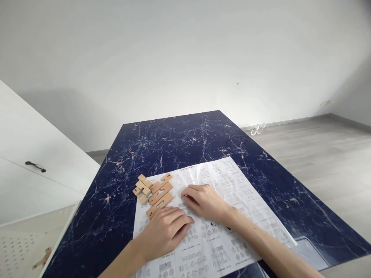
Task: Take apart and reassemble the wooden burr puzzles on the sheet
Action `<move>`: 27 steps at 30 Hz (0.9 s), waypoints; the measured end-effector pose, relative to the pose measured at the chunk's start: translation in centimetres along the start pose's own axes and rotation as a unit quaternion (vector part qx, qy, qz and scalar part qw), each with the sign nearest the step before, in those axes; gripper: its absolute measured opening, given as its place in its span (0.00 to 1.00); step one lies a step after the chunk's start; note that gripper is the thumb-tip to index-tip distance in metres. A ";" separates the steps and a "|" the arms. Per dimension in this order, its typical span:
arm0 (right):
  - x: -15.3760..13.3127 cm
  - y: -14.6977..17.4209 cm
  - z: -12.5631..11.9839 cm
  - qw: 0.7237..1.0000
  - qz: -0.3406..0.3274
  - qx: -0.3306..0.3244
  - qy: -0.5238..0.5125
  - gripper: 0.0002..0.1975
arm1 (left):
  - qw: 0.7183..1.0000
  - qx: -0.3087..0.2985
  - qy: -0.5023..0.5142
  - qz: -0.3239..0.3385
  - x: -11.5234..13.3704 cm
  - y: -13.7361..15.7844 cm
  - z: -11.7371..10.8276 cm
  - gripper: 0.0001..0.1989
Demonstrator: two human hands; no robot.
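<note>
Several wooden puzzle pieces lie grouped at the left side of a large printed paper sheet. My left hand (pixel 169 227) rests palm down on the sheet, fingers loosely bent, nothing seen in it. Its knuckles are close to a flat slotted wooden piece (pixel 154 210) marked 2. Above that piece lie a notched piece (pixel 156 196) marked 1 and another notched wooden piece (pixel 167 178). Small interlocked wooden blocks (pixel 144 187), one marked 3, sit to their left. My right hand (pixel 204 199) lies on the sheet, fingers half curled and thumb apart, holding nothing visible.
The paper sheet (pixel 228 173) with small printed diagrams covers the near part of a dark blue marbled table (pixel 174 143). Under its right corner shows a pale flat object (pixel 310 253). A white cabinet (pixel 43 139) stands left; a wooden piece (pixel 43 259) lies below.
</note>
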State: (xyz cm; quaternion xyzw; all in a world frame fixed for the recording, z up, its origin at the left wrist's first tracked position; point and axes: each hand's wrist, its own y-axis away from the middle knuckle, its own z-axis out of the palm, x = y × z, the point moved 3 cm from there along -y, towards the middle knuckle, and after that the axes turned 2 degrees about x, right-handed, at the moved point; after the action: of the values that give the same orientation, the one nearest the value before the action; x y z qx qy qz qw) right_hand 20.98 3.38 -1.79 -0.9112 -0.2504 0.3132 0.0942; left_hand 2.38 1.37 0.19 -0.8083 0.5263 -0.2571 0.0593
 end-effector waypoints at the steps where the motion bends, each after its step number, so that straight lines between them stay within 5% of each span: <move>1: 0.0 0.0 0.0 1.000 0.000 -0.001 0.000 0.10 | 1.000 0.002 -0.001 -0.001 0.0 0.0 -0.1 0.10; 27: -0.4 -0.1 0.0 1.000 0.003 -0.012 -0.007 0.11 | 1.000 0.010 0.002 -0.011 0.1 0.2 -0.3 0.10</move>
State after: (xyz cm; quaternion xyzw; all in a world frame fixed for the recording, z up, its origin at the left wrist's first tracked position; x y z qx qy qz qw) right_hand 20.66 3.24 -1.50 -0.9106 -0.2524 0.3171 0.0808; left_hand 2.05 1.23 0.44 -0.8128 0.5152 -0.2644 0.0631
